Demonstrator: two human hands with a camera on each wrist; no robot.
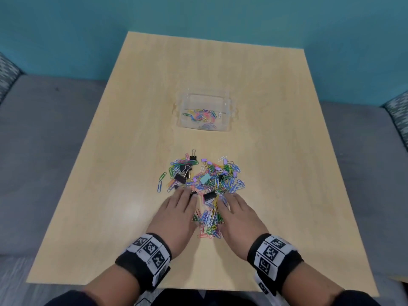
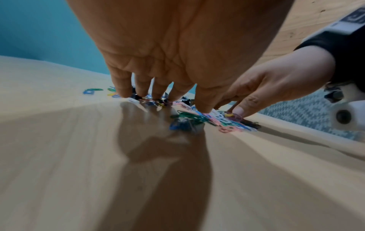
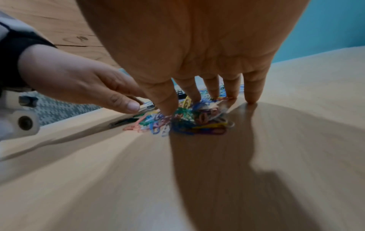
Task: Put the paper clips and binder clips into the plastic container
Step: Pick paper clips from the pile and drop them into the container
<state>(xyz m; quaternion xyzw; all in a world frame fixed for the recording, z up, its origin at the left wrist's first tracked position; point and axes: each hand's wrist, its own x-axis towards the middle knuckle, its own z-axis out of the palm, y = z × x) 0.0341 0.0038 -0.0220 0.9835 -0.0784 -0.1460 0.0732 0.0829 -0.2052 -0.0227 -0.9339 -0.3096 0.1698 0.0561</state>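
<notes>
A heap of coloured paper clips (image 1: 207,180) mixed with black and pastel binder clips (image 1: 209,196) lies on the wooden table (image 1: 123,151), near its front. Both hands sit palm down at the near edge of the heap, a strip of clips between them. My left hand (image 1: 178,208) has straight fingers whose tips touch the clips (image 2: 185,118). My right hand (image 1: 237,212) is the same, its fingertips (image 3: 250,100) on the table and the clips (image 3: 187,121). Neither grips anything. Farther back stands the clear plastic container (image 1: 227,127) with some paper clips inside.
A few stray paper clips (image 1: 161,181) lie left of the heap. Grey cushioned seating (image 1: 44,140) runs along both sides of the table, and a teal wall (image 1: 198,16) stands behind it.
</notes>
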